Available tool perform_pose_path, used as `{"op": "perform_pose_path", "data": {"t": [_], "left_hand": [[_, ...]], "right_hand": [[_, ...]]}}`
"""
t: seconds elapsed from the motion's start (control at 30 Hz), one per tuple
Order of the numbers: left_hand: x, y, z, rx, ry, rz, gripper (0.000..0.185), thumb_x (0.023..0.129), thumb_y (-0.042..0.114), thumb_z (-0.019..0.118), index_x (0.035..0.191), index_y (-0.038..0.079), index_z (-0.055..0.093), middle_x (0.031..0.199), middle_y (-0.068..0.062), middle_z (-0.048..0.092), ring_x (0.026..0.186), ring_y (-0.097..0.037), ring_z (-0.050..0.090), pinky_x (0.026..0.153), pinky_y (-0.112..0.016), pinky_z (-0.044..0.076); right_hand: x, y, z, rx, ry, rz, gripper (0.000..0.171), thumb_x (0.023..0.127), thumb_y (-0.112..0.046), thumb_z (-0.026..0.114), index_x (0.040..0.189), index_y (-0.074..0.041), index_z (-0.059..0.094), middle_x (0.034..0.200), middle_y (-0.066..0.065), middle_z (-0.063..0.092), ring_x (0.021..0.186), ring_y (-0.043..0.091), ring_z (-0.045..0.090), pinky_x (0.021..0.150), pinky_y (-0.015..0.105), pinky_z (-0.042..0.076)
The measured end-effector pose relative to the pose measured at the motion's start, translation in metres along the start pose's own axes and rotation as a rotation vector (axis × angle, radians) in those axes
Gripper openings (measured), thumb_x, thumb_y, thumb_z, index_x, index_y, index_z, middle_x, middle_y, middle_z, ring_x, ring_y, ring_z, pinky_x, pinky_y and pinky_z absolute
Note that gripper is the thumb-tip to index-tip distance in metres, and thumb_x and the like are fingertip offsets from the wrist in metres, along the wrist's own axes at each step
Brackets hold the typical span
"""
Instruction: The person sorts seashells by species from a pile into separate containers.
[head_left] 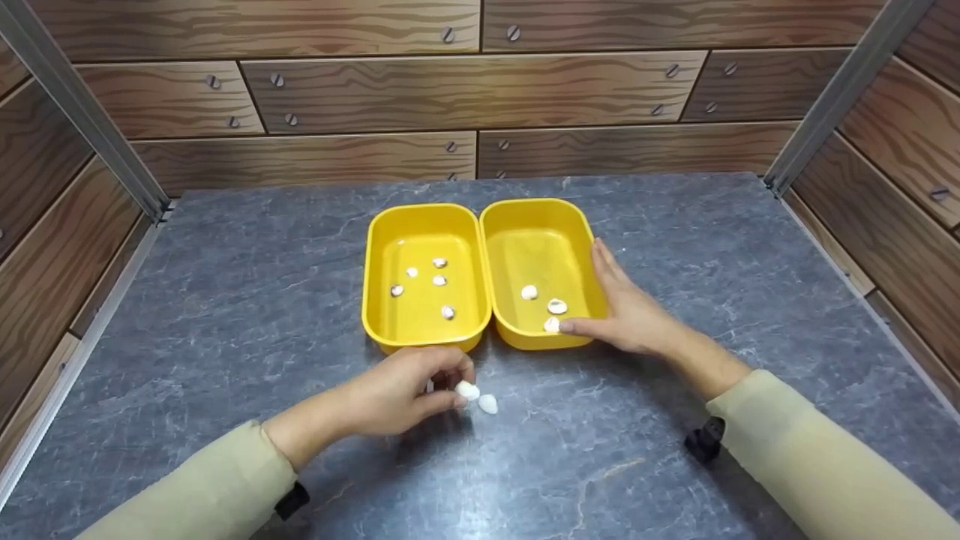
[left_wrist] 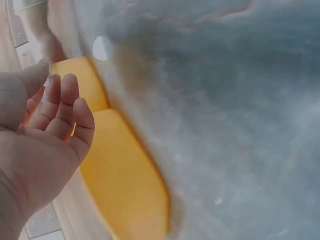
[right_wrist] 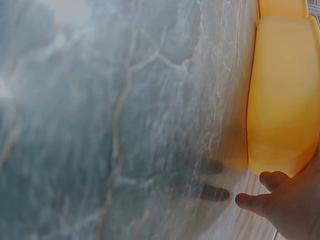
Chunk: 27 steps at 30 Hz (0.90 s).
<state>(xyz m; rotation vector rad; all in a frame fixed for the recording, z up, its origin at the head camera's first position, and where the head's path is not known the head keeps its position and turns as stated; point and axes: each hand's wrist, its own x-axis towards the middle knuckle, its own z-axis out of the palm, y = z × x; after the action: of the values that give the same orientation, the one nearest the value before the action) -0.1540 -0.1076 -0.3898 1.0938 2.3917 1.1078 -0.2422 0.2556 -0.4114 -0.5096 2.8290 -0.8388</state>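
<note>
My left hand (head_left: 401, 390) is in front of the two yellow bins and pinches a small white shell (head_left: 467, 391) between thumb and fingers. Beside it, a second white shell (head_left: 488, 403) lies on the table; the left wrist view also has that loose shell (left_wrist: 100, 48). At the right bin (head_left: 536, 214), my right hand (head_left: 634, 315) rests against the right side, fingers extended along the wall and thumb at the front corner. Three shells lie inside that bin, one white shell (head_left: 552, 324) close to the thumb tip. Several brown-and-white shells (head_left: 448, 312) are spread in the left bin (head_left: 386, 225).
The bins stand side by side, touching, on a grey marbled table (head_left: 255, 300). Wood-patterned panels (head_left: 465, 94) enclose the back and sides, with metal corner posts (head_left: 847, 97). Dark straps (head_left: 705, 439) hang at both sleeves.
</note>
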Motion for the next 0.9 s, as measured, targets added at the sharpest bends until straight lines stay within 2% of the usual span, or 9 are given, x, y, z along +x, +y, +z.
{"op": "perform_pose_path", "data": {"t": [0.23, 0.47, 0.6, 0.9], "left_hand": [[0.012, 0.016, -0.023, 0.019, 0.047, 0.014, 0.011, 0.103, 0.011, 0.071, 0.113, 0.014, 0.069, 0.099, 0.008, 0.068, 0.090, -0.011, 0.063, 0.082, -0.031, 0.058], [0.030, 0.027, -0.048, 0.068, 0.115, 0.082, 0.010, 0.102, 0.011, 0.073, 0.111, 0.011, 0.069, 0.097, 0.005, 0.069, 0.088, -0.013, 0.062, 0.079, -0.032, 0.057], [0.043, 0.035, -0.061, 0.094, 0.139, 0.098, 0.006, 0.103, 0.011, 0.072, 0.108, 0.010, 0.069, 0.096, 0.003, 0.068, 0.088, -0.014, 0.061, 0.079, -0.033, 0.056], [0.079, 0.047, -0.080, 0.103, 0.156, 0.035, 0.010, 0.105, 0.017, 0.070, 0.114, 0.013, 0.069, 0.096, 0.001, 0.067, 0.092, -0.016, 0.062, 0.080, -0.030, 0.056]], "right_hand": [[0.001, 0.001, 0.000, -0.004, 0.002, -0.004, 0.131, 0.089, -0.063, 0.078, 0.169, -0.005, -0.008, 0.176, 0.012, -0.014, 0.159, 0.047, 0.008, 0.126, 0.063, 0.012], [0.001, 0.001, -0.001, -0.007, 0.001, -0.002, 0.131, 0.088, -0.065, 0.077, 0.169, -0.007, -0.007, 0.176, 0.012, -0.013, 0.160, 0.047, 0.008, 0.126, 0.063, 0.013], [0.000, 0.001, -0.001, -0.004, 0.002, -0.001, 0.131, 0.089, -0.066, 0.077, 0.169, -0.008, -0.008, 0.176, 0.011, -0.014, 0.159, 0.048, 0.009, 0.126, 0.064, 0.013], [0.001, 0.002, 0.002, 0.007, 0.008, -0.014, 0.130, 0.089, -0.059, 0.080, 0.169, -0.006, -0.008, 0.176, 0.012, -0.015, 0.157, 0.052, 0.011, 0.124, 0.066, 0.014]]}}
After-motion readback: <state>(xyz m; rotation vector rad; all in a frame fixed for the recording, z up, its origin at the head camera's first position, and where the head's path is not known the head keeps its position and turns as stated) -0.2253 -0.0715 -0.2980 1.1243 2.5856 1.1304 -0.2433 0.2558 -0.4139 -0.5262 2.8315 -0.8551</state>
